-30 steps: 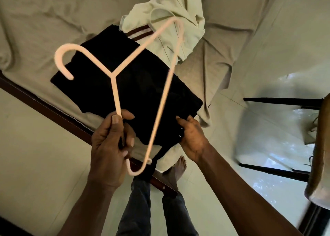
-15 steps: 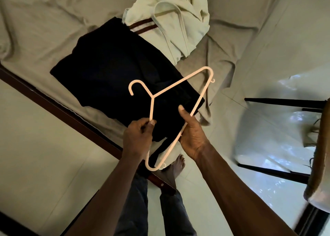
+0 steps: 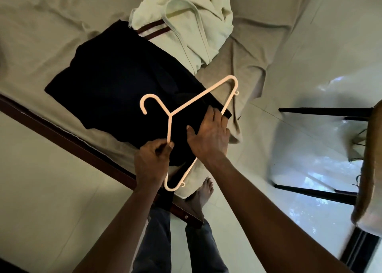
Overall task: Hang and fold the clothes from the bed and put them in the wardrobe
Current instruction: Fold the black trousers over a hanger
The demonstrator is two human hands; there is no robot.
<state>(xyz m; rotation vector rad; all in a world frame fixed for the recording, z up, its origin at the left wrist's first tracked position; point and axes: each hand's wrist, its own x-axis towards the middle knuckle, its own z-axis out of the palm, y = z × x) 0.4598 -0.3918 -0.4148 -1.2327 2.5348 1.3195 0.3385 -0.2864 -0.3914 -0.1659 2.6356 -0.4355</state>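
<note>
The left hand's (image 3: 152, 166) fingers (image 3: 160, 148) are curled, with the thumb pinching one slim arm of the hanger (image 3: 170, 114) just below its neck. The right hand (image 3: 208, 137) lies across the hanger's long bottom bar. Its fingers (image 3: 213, 115) reach forward close together onto the near corner of the dark garment (image 3: 124, 82), and the thumb is splayed wide. The palm hides whether they grip the cloth or the bar.

The hanger is thin, smooth, pale plastic: a triangle with a curved hook and a small notch hook at each end of the bar. It hovers over the dark garment's near right corner, hook pointing left.

The dark garment is matte, nearly black cloth folded into a flat rectangle. A pale cream garment (image 3: 192, 22), heaped loosely and crossed by two maroon stripes, overlaps its far edge. Under both spreads a wrinkled beige bedsheet (image 3: 51, 35), whose corner hangs just right of the dark garment. A dark wooden bed rail (image 3: 62, 132) runs along the garment's near side, with glossy pale floor tiles (image 3: 41, 190) beyond it.

A bare foot (image 3: 203, 192) and jeans-clad legs (image 3: 155, 241) stand below the rail. Well to the right of the dark garment are black metal legs (image 3: 322, 110) and a rough woven seat (image 3: 370, 169).
</note>
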